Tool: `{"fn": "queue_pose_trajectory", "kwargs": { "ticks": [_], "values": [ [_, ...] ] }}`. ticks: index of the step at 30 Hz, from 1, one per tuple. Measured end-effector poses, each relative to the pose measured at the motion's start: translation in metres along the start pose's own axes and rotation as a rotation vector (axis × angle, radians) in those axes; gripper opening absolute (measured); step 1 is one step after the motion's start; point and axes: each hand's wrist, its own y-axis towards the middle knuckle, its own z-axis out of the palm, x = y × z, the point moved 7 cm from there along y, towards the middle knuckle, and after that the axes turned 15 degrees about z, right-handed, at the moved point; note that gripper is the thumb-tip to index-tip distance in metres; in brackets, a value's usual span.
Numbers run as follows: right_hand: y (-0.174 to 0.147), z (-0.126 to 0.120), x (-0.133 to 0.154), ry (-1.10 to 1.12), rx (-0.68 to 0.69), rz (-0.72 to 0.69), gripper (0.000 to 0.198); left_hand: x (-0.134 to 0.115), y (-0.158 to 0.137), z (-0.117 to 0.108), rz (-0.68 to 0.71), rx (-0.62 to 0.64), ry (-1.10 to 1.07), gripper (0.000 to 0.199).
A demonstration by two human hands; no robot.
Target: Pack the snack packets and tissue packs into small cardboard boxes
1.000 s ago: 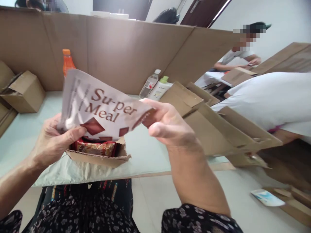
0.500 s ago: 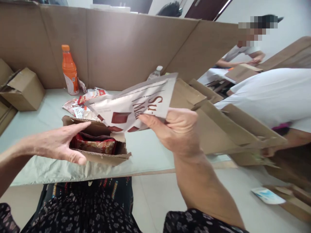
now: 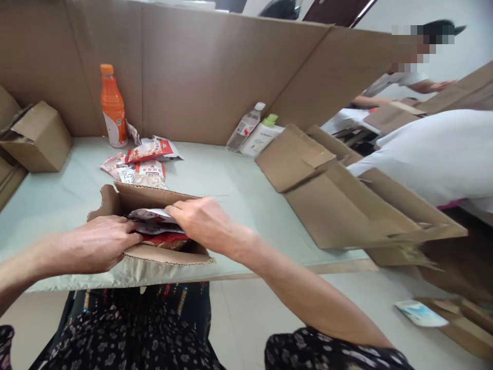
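In the head view, an open cardboard box [image 3: 167, 254] stands near the front edge of the table. A white pouch with dark print [image 3: 152, 216] lies inside it, behind a red snack packet [image 3: 164, 238]. My right hand [image 3: 210, 223] reaches over the box's right side, its fingers closed on the pouch's right end. At the left end, my left hand [image 3: 96, 242] has its fingers curled inside the box, pinching the pouch's edge. The lower part of the pouch is hidden by the packet and the box wall.
Several snack packets [image 3: 150, 150] lie behind the box, beside an orange drink bottle [image 3: 113, 110]. A clear bottle [image 3: 246, 127] and a white bottle [image 3: 262, 137] lean against the cardboard screen [image 3: 200, 72]. Cardboard boxes [image 3: 339, 210] stand right; another box [image 3: 40, 136] is left. People are at right.
My right hand has brought the white pouch down and left into the box. My left hand, spread before, has curled its fingers into the box. The bottles at the back are now uncovered.
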Motion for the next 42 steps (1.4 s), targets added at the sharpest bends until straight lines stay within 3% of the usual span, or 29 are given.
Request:
{"fn": "queue_pose_trajectory", "kwargs": {
  "ticks": [3, 5, 7, 10, 13, 15, 17, 21, 25, 28, 31, 34, 37, 40, 42],
  "values": [
    [0.017, 0.027, 0.009, -0.06, 0.28, 0.009, 0.025, -0.01, 0.001, 0.015, 0.101, 0.228, 0.007, 0.042],
    [0.024, 0.039, 0.011, -0.015, 0.388, -0.021, 0.029, -0.012, 0.003, 0.015, 0.108, 0.246, 0.04, 0.047],
    [0.024, 0.042, 0.008, 0.058, 0.413, -0.037, 0.031, -0.015, 0.004, 0.01, 0.115, 0.189, 0.063, 0.043],
    [0.01, 0.024, 0.0, 0.244, 0.233, -0.089, 0.031, -0.026, -0.004, -0.002, 0.185, 0.04, 0.112, 0.033],
    [-0.017, -0.015, -0.016, 0.428, -0.146, -0.087, 0.029, -0.033, -0.026, -0.019, 0.222, -0.173, 0.172, 0.041],
    [-0.033, -0.039, -0.029, 0.453, -0.417, -0.032, 0.026, -0.024, -0.047, -0.027, 0.12, -0.348, 0.189, 0.056],
    [-0.036, -0.047, -0.037, 0.399, -0.557, 0.037, 0.027, -0.009, -0.067, -0.023, -0.036, -0.485, 0.161, 0.068],
    [-0.001, -0.021, -0.05, 0.375, -0.395, 0.16, 0.023, 0.012, -0.083, 0.01, -0.184, -0.605, -0.015, 0.077],
    [0.023, -0.005, -0.065, 0.53, -0.349, 0.279, 0.024, 0.011, -0.073, 0.022, -0.089, -0.593, -0.075, 0.059],
    [0.017, -0.004, -0.065, 0.679, -0.265, 0.28, 0.028, 0.016, -0.068, 0.015, -0.12, -0.617, -0.015, 0.05],
    [-0.002, -0.002, -0.062, 0.838, -0.118, 0.24, 0.039, 0.024, -0.066, 0.012, -0.209, -0.644, 0.071, 0.055],
    [-0.024, 0.003, -0.059, 0.889, -0.055, 0.172, 0.044, 0.027, -0.058, 0.016, -0.204, -0.653, 0.113, 0.063],
    [-0.037, 0.015, -0.055, 0.788, -0.088, 0.106, 0.038, 0.033, -0.053, 0.021, -0.239, -0.659, 0.132, 0.058],
    [-0.048, 0.028, -0.051, 0.654, -0.253, 0.059, 0.029, 0.04, -0.049, 0.031, -0.247, -0.584, 0.056, 0.038],
    [-0.057, 0.038, -0.051, 0.59, -0.342, 0.042, 0.034, 0.047, -0.052, 0.036, -0.245, -0.552, 0.007, 0.033]
  ]
}}
